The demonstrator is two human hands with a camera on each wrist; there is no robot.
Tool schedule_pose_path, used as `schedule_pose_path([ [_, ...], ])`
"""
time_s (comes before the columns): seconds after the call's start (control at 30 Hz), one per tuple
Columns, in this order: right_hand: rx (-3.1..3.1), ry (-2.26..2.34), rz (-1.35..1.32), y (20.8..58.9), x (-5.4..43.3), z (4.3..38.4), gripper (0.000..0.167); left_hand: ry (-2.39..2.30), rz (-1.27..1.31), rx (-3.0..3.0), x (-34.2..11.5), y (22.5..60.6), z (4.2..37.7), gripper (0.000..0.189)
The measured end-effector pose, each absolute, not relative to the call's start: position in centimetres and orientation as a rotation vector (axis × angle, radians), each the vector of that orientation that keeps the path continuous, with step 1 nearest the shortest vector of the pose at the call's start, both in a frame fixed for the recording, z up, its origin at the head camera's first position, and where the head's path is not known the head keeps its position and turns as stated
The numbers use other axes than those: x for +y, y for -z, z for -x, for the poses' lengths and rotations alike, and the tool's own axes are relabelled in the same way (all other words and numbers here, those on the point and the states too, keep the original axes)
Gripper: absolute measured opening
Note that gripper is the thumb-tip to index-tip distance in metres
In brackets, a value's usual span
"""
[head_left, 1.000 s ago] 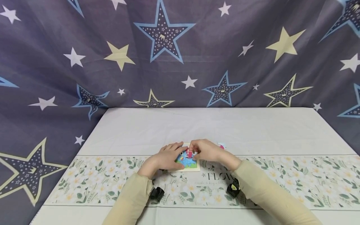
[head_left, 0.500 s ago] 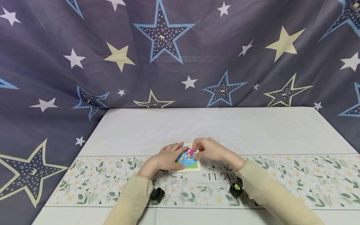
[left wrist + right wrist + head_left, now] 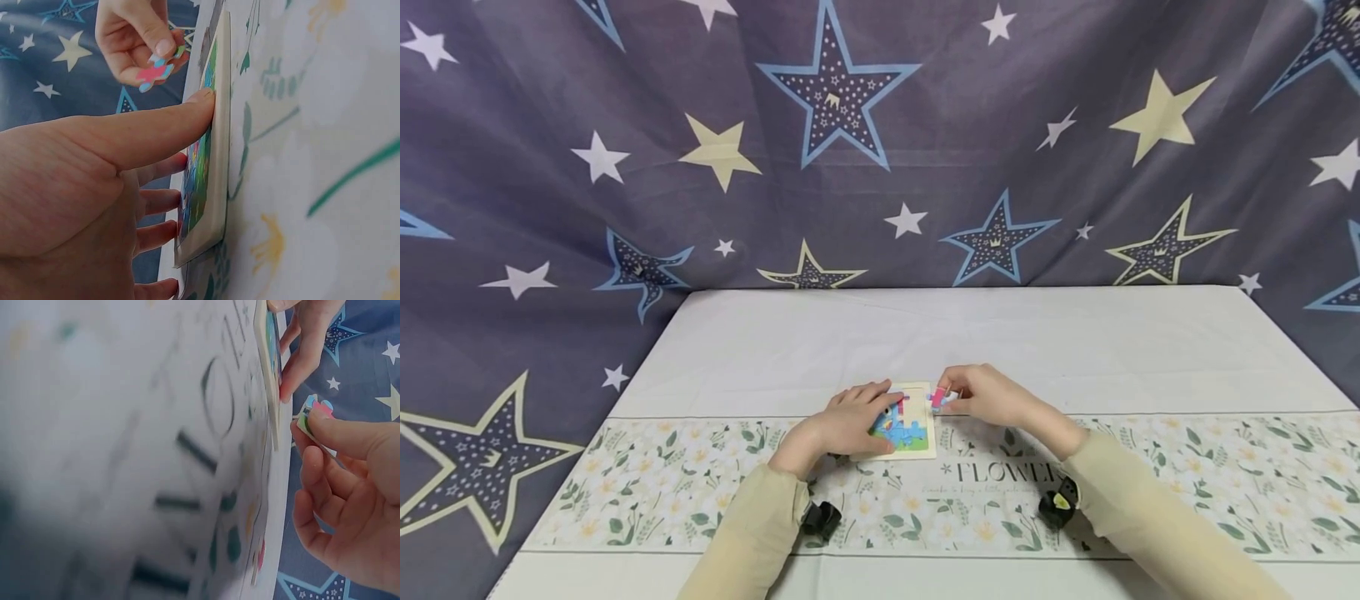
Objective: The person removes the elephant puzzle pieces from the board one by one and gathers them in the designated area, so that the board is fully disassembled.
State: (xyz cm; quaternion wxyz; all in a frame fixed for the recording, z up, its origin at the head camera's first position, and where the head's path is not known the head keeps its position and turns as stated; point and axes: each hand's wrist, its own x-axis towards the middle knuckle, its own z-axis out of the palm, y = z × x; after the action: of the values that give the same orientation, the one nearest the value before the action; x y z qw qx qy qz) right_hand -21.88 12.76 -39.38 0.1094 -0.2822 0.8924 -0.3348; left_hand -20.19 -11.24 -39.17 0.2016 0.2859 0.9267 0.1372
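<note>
Pinching puzzle pieces (partly hidden)

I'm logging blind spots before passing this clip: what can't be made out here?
Jigsaw board, head view: left part covered by the left hand.
Pinched jigsaw portion, left wrist view: partly covered by the right hand; piece count unclear.
Small script, head view: too tiny to read.
Loose jigsaw piece, right wrist view: edge-on, its picture hidden.
Printed word's end, head view: behind the right sleeve.
</note>
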Motion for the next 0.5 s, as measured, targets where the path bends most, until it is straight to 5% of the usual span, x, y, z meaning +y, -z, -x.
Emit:
schedule_pose_path([
  [0.5,2.663,0.94,0.768,39.2,15.8,21.5,0.018,-0.415,-0.825,2.596,-11.3,39.2,20.2,0.07],
])
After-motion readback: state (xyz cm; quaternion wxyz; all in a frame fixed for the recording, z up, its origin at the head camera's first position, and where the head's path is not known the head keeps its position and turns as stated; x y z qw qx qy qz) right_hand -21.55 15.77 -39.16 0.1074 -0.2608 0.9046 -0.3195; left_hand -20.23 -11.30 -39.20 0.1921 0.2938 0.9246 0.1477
